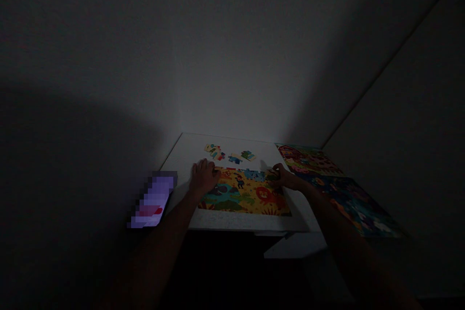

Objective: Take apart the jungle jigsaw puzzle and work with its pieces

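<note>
A partly joined jigsaw puzzle (236,198) with a lion, a crocodile and other animals lies on the white table. My left hand (205,177) rests at its upper left edge, fingers spread flat on the table and thumb touching the puzzle. At the upper right corner, my right hand (285,178) is curled, with thumb and fingertips closed on a puzzle piece (271,173) at the puzzle's edge; dim light blurs the piece's outline. Beyond the puzzle lie several loose puzzle pieces (235,158), some overlapping at the left.
Two more colourful puzzle pictures, a farm scene (308,160) and a dark blue one (358,203), lie to the right. A lit, pixelated screen (154,201) stands at the table's left side. Walls close in behind and on both sides of the white table (218,222).
</note>
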A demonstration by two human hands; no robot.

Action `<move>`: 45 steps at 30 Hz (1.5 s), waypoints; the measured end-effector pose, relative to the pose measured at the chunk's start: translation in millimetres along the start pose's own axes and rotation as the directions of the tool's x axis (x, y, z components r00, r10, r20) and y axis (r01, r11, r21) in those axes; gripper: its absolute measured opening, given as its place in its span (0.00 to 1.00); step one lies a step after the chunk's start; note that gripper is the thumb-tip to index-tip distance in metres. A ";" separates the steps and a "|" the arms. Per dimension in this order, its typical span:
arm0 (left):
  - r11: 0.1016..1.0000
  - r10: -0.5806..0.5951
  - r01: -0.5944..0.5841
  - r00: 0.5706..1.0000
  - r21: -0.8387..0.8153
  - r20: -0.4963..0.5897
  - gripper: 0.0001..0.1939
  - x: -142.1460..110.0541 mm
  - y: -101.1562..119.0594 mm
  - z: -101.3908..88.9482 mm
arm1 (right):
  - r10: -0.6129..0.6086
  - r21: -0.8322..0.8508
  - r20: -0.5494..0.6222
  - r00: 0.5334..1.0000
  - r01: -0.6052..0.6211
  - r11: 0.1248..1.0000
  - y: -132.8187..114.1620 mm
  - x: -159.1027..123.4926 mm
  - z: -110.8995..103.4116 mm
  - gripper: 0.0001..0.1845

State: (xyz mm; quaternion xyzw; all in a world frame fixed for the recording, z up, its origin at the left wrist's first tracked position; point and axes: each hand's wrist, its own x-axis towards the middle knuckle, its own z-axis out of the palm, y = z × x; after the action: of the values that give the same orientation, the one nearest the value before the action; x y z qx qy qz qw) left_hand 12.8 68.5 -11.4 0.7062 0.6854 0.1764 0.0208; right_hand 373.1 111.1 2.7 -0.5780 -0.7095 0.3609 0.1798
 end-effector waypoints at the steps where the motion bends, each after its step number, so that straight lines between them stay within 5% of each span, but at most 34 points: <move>1: 1.000 -0.002 0.002 1.000 0.000 0.001 0.19 0.0 0.2 -0.8 | -0.010 0.019 -0.017 1.000 0.010 1.000 -1.7 -1.1 -0.1 0.33; 11: 1.000 0.000 0.000 0.999 -0.001 0.034 0.28 -3.5 2.2 -1.6 | 0.027 0.163 -0.097 0.995 -0.011 0.987 -18.4 17.5 -6.6 0.25; 19: 1.000 0.007 -0.008 1.000 -0.020 -0.030 0.22 -1.6 1.6 1.1 | 0.123 0.202 -0.228 0.966 -0.077 0.976 -54.6 72.1 33.4 0.16; 28: 0.998 -0.007 0.004 0.999 -0.070 -0.044 0.17 0.8 0.3 -0.7 | 0.145 0.047 -0.377 0.915 -0.137 0.989 -49.4 103.5 53.7 0.18; 34: 0.998 0.000 -0.004 0.998 -0.063 -0.068 0.13 -0.6 1.5 -1.8 | 0.075 0.003 -0.381 0.922 -0.080 0.997 -29.8 90.8 39.7 0.22; 38: 0.993 -0.013 0.001 0.995 -0.122 -0.096 0.10 -0.4 1.9 -3.3 | -0.012 -0.026 -0.358 0.934 0.002 1.000 -10.1 57.9 28.8 0.20; 45: 0.987 -0.020 0.010 0.998 -0.162 -0.061 0.11 1.5 2.4 -5.7 | -0.318 -0.279 -0.285 0.904 0.239 0.930 1.4 -1.5 57.2 0.29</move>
State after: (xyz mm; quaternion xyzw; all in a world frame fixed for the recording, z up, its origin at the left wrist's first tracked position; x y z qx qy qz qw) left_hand 13.5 68.6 -5.1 0.6911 0.6744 0.2534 0.0579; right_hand 336.0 92.3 -36.6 -0.5387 -0.7837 0.1433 0.2741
